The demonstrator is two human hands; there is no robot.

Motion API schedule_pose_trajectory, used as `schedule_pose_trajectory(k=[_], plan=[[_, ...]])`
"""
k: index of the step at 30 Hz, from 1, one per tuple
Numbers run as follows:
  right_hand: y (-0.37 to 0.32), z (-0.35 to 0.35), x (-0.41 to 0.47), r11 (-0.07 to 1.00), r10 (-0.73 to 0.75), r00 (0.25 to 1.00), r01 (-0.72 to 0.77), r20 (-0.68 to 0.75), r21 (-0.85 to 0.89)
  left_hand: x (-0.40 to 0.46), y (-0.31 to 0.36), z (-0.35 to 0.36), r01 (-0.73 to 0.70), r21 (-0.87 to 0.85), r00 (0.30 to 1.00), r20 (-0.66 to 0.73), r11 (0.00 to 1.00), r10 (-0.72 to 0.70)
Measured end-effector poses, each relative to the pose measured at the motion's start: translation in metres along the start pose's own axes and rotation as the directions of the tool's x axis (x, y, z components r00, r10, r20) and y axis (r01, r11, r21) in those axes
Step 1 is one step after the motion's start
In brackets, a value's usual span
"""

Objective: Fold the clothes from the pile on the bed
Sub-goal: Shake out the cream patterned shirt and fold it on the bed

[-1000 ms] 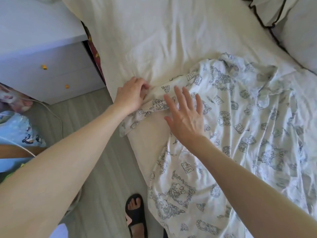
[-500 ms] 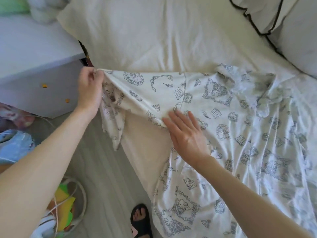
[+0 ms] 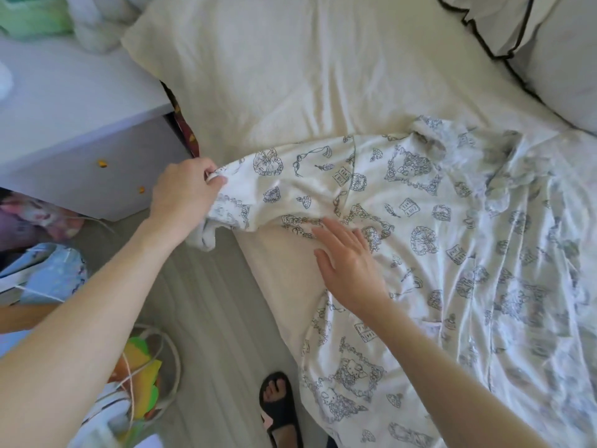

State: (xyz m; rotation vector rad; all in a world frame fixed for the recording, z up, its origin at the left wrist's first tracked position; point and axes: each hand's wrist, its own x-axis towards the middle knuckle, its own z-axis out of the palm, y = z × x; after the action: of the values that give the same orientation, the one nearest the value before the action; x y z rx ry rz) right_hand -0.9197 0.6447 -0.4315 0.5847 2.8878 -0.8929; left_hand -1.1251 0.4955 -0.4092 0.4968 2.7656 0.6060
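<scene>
- Left hand (image 3: 185,192) curled round the end of a sleeve (image 3: 258,192), pinching the cuff out past the bed's edge.
- Right hand (image 3: 347,266) flat, fingers straight and slightly spread, pressing on the printed white garment (image 3: 452,253) just below where the sleeve joins.
- Hands apart, sleeve stretched between them.
- Garment spread on the cream bed (image 3: 307,85) to the right of both hands, lower hem hanging over the edge below the right forearm.
- White nightstand (image 3: 80,124) left of the left hand.
- Black sandal (image 3: 281,409) on the floor between the forearms.
- Dark-trimmed pillow (image 3: 549,43) far beyond the right hand.
</scene>
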Motion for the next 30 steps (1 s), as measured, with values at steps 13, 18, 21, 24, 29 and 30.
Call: schedule_pose_trajectory(k=[13,18,21,24,29,30], plan=[[0.052,-0.047,-0.146,0.102,0.843,0.493,-0.539,0.215,0.836,-0.120,0.115,0.063,-0.114,-0.460,0.863,0.392,0.880,0.317],[0.048,-0.023,-0.158,0.325,0.853,0.517,-0.636,0.074,0.700,-0.180,0.061,0.116,-0.090,-0.287,0.851,0.476,0.954,0.223],[0.048,-0.022,-0.161,0.315,0.837,0.536,-0.640,0.113,0.701,-0.209,0.076,0.138,-0.244,-0.102,0.835,0.483,0.964,0.263],[0.056,-0.033,-0.169,0.227,0.820,0.542,-0.602,0.183,0.766,-0.225,0.095,0.142,-0.281,0.036,0.909,0.331,0.959,0.254],[0.086,-0.069,-0.199,0.042,0.747,0.586,-0.513,0.314,0.858,-0.244,0.144,0.120,-0.324,-0.289,0.911,0.161,0.901,0.379],[0.094,-0.077,-0.208,-0.043,0.731,0.587,-0.470,0.348,0.882,-0.250,0.159,0.116,-0.378,-0.336,0.874,0.178,0.863,0.452]])
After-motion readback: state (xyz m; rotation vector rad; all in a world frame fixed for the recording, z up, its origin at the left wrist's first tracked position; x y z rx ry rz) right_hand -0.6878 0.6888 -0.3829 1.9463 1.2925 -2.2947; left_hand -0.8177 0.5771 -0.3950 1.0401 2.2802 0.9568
